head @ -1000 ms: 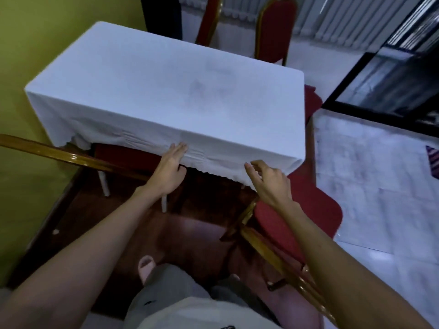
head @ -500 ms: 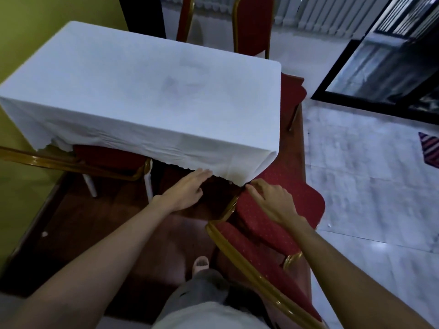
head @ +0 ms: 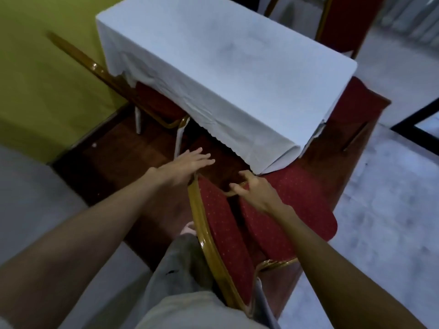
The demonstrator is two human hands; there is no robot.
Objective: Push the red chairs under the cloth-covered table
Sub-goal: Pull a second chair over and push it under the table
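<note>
The table under a white cloth (head: pixel 225 67) stands ahead of me. The nearest red chair (head: pixel 297 210) is at the table's near right corner, with the front of its seat under the cloth's hem. Its gold-framed backrest (head: pixel 223 233) leans toward my leg. My left hand (head: pixel 190 162) is flat with fingers spread, just past the backrest's top left corner, holding nothing. My right hand (head: pixel 254 193) curls its fingers on the gold frame between backrest and seat. A second red chair (head: pixel 156 100) sits partly under the table's left side.
A third red chair (head: pixel 356 103) stands at the table's right end and another one (head: pixel 339 20) behind it. A yellow-green wall (head: pixel 35 67) closes the left side. Dark wood floor (head: pixel 123 157) lies under the table, pale tiles (head: pixel 392 210) to the right. My grey-trousered leg (head: pixel 180 269) touches the backrest.
My left hand left the cloth's hem and moved right to the near chair's back. My right hand went from the seat to the gold frame. The view swung.
</note>
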